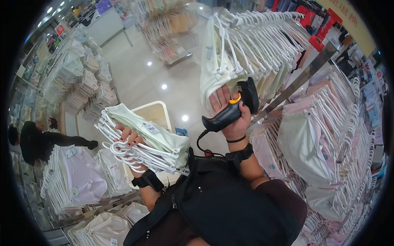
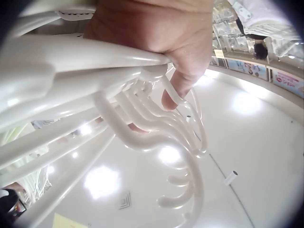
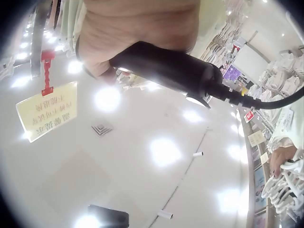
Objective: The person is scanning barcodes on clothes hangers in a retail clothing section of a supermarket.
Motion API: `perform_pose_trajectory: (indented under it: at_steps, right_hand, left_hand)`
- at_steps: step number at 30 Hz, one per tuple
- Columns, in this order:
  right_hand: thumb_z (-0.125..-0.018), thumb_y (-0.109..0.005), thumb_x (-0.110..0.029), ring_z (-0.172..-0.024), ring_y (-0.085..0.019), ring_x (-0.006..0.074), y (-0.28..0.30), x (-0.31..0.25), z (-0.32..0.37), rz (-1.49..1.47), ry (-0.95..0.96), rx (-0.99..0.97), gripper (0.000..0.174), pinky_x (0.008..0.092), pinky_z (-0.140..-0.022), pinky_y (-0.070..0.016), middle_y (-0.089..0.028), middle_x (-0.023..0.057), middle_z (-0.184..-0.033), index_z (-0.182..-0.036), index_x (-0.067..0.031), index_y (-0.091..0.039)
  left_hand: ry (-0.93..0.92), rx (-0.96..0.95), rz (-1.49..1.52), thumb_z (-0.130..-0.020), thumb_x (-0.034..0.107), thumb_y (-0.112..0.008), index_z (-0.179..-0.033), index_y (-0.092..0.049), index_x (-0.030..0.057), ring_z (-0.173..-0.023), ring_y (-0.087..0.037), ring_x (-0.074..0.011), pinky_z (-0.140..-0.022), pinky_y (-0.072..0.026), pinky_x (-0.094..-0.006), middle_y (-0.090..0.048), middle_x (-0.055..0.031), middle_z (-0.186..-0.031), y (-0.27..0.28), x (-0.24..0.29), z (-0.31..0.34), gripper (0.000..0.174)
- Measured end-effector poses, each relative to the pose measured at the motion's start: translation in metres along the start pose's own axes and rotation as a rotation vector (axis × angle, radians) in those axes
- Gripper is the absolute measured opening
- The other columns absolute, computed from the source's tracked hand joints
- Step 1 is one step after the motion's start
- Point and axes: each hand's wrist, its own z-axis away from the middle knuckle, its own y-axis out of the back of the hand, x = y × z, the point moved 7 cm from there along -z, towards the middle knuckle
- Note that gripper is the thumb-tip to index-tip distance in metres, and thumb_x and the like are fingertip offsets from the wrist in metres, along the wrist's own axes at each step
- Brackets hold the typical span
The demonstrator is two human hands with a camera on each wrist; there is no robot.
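Observation:
My left hand grips a bunch of white plastic hangers below their hooks. Pale green underpants with a white label hang from them. In the left wrist view, the hooks curve out past the thumb. A black barcode scanner with a yellow trigger lies across my right hand, its thumb bent against the side. The right fingertips reach to the lower edge of a pale green pair at the front of the upper rack. A cord runs from the scanner's handle end.
A cream bin stands below the left hand's bundle. Racks of hung underwear line the right side, with a metal bar slanting between them. More racks stand at left, where a person in black bends. Tiled floor runs between.

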Motion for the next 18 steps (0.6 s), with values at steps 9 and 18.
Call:
perform_pose_trajectory:
  at_steps: [9, 18]
  right_hand:
    - [-0.076, -0.048, -0.008, -0.125, -0.026, 0.0374, -0.019, 0.011, -0.003, 0.549, 0.003, -0.052, 0.023, 0.0508, -0.103, -0.019, -0.031, 0.0206, -0.129, -0.098, -0.0023, -0.043]
    - [-0.075, -0.049, -0.009, -0.128, -0.02, 0.0359, -0.011, 0.017, -0.004, 0.51, 0.034, -0.123, 0.022, 0.0514, -0.104, -0.0155, -0.022, 0.0186, -0.137, -0.096, -0.0067, -0.043]
  left_hand:
    - [0.014, 0.018, -0.012, -0.083, 0.013, -0.051, -0.116, -0.043, 0.0055, -0.064, -0.045, -0.013, -0.07, -0.0418, -0.0295, -0.044, -0.0014, -0.074, -0.004, 0.002, -0.001, 0.035]
    - [-0.013, 0.02, -0.016, -0.083, 0.014, -0.05, -0.116, -0.043, 0.0055, -0.063, -0.044, -0.013, -0.069, -0.0416, -0.029, -0.044, -0.0017, -0.074, -0.002, 0.001, 0.0, 0.035]
